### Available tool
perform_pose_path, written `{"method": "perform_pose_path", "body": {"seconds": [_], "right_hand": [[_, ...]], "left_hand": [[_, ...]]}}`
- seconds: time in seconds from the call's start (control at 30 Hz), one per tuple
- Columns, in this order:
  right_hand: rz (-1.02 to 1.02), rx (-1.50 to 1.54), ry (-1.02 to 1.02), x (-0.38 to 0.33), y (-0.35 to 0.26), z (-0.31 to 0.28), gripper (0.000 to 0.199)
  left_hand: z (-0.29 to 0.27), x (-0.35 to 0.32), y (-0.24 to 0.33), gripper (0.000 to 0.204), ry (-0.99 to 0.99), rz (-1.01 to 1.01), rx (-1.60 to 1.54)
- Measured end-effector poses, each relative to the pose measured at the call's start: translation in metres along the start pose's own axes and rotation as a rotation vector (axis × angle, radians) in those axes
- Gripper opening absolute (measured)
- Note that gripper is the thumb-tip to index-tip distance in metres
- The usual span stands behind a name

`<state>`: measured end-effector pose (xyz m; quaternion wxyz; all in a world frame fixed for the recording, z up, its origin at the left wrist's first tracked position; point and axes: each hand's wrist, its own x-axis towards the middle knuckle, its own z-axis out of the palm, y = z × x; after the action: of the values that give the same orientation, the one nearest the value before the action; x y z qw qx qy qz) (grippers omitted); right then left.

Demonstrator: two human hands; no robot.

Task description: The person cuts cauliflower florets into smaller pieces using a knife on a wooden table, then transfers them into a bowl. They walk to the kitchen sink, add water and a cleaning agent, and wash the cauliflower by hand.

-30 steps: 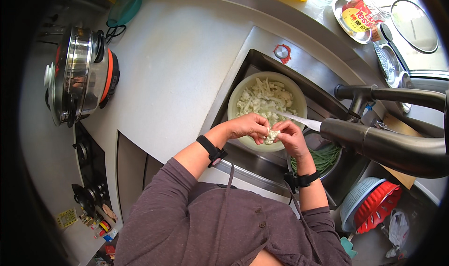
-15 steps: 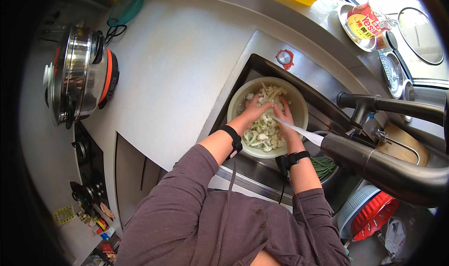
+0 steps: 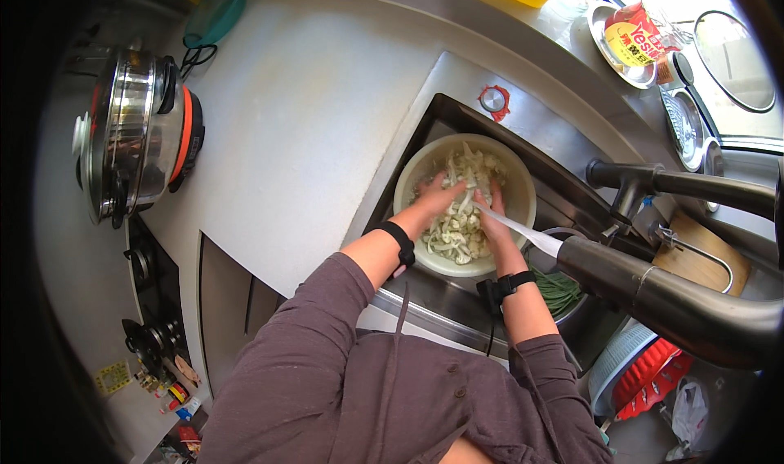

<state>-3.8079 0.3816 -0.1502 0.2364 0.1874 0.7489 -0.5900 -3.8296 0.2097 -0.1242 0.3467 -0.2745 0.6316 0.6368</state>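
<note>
Pale cauliflower florets (image 3: 457, 234) fill a large cream-coloured bowl (image 3: 408, 166) standing in the steel sink (image 3: 442, 115). Both my hands reach down among them. At the bowl's left side my left hand (image 3: 438, 198) has its fingers apart, tips partly hidden in the florets. Opposite it, on the right side, my right hand (image 3: 493, 219) points away from me with fingers spread and thumb apart. Neither hand is seen gripping a piece. From the thick faucet spout (image 3: 604, 266) a stream of water (image 3: 523, 231) runs into the bowl near my right hand.
Right of the bowl, a container of long green vegetables (image 3: 557, 291) sits under the spout. A pale blue basket and a red one (image 3: 653, 378) stand lower right. A steel pot (image 3: 135, 137) is on the left, a wooden board (image 3: 694, 256) behind the faucet.
My hands have moved apart; the left shifted left in the bowl. The florets have been stirred and lie differently. Water keeps running.
</note>
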Motion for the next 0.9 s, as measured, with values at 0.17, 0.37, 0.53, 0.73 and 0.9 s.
{"method": "perform_pose_path", "body": {"seconds": [0.17,0.37,0.53,0.73,0.9], "right_hand": [[-0.081,0.191,-0.209,-0.020,-0.033,-0.017,0.046],[-0.252,-0.137,-0.105,-0.039,-0.034,-0.050,0.046],[0.084,0.008,0.042,-0.013,-0.002,-0.011,0.078],[0.028,0.374,-0.185,-0.023,-0.013,-0.018,0.061],[-0.155,0.131,-0.099,-0.040,-0.027,-0.045,0.043]], "left_hand": [[-0.006,-0.014,0.004,0.064,-0.166,0.061,-0.151],[-0.024,-0.031,0.012,0.070,-0.068,0.045,0.000],[0.005,-0.032,0.013,0.097,0.146,-0.257,-0.061],[-0.002,-0.048,0.025,0.078,-0.111,-0.163,-0.273],[-0.021,-0.044,0.020,0.071,-0.038,0.064,0.029]]}}
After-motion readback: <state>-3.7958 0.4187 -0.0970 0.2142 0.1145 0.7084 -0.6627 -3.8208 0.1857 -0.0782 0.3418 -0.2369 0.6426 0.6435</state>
